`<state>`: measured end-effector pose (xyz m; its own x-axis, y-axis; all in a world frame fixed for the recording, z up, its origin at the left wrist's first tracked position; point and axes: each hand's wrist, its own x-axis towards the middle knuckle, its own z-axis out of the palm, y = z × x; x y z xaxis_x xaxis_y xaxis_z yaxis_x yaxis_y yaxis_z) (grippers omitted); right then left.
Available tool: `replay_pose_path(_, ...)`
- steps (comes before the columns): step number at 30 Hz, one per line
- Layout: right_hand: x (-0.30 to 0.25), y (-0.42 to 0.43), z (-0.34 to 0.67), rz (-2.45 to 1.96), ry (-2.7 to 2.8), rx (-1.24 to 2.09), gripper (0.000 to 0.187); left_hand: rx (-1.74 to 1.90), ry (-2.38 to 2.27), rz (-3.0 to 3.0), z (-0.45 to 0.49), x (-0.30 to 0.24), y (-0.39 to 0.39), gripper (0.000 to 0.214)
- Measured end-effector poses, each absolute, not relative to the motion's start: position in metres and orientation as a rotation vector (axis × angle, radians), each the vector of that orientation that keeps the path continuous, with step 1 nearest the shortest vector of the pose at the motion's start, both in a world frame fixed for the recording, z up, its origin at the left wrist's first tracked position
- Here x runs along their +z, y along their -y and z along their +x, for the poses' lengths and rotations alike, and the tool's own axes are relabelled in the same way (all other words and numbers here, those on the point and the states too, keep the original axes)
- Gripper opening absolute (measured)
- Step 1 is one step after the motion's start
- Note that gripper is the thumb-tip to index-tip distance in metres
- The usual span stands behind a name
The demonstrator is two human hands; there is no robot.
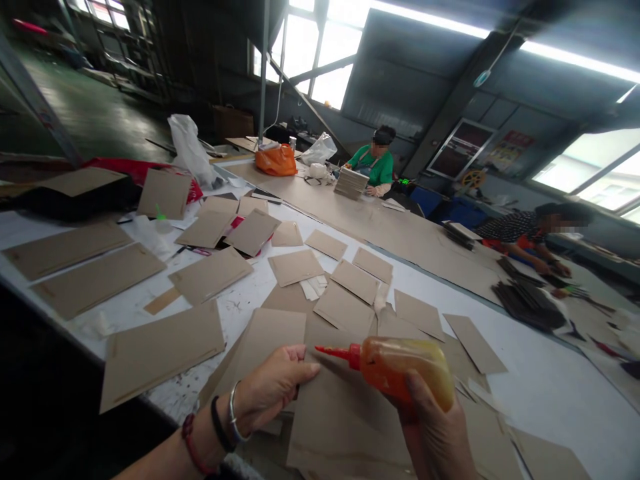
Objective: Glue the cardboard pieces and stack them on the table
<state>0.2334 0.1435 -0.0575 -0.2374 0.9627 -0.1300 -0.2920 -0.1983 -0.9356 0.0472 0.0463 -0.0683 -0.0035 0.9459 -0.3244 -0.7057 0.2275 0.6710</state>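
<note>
My right hand (440, 420) is wrapped around a glue bottle (405, 367), a clear squeeze bottle of amber liquid with a red nozzle. The bottle lies almost level, its tip pointing left toward my left thumb. My left hand (275, 383) is closed, thumb against fingers, at the upper left edge of a grey-brown cardboard sheet (345, 427). Its fingertips are partly hidden behind the thumb. Under and behind this hand lie more cardboard sheets (277, 333), overlapping one another.
Many cardboard pieces (165, 347) are spread over the white tabletop (545, 373), some with glossy strips along an edge. An orange bag (276, 160) sits farther back. One person in green (383, 167) works across the table, another (520, 233) at right beside dark stacks (527, 307).
</note>
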Motion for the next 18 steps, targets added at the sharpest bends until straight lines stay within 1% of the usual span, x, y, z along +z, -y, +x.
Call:
replay_pose_path(3, -0.056, -0.141, 0.231, -1.013, 1.040, 1.581, 0.069, 1.301, -0.842, 0.414, 0.047, -0.058, -0.048, 0.039)
replay_pose_path(6, -0.056, -0.141, 0.232, -1.031, 1.045, 1.553, 0.069, 1.260, -0.823, 0.441, 0.048, -0.051, -0.050, 0.040)
replay_pose_path(10, -0.057, -0.148, 0.229, -0.984, 1.025, 1.500, 0.068, 1.232, -0.792, 0.441, 0.053, -0.055, -0.052, 0.035)
replay_pose_path(12, -0.051, -0.154, 0.223, -0.913, 0.960, 1.467, 0.063, 1.198, -0.803, 0.442, 0.057, -0.060, -0.052, 0.033)
replay_pose_path(16, -0.029, -0.165, 0.217, -0.710, 0.834, 1.541, 0.043, 1.132, -0.860, 0.453, 0.062, -0.067, -0.054, 0.035)
replay_pose_path(18, -0.021, -0.167, 0.223, -0.682, 0.801, 1.555, 0.039, 1.119, -0.862, 0.460, 0.063, -0.069, -0.057, 0.036)
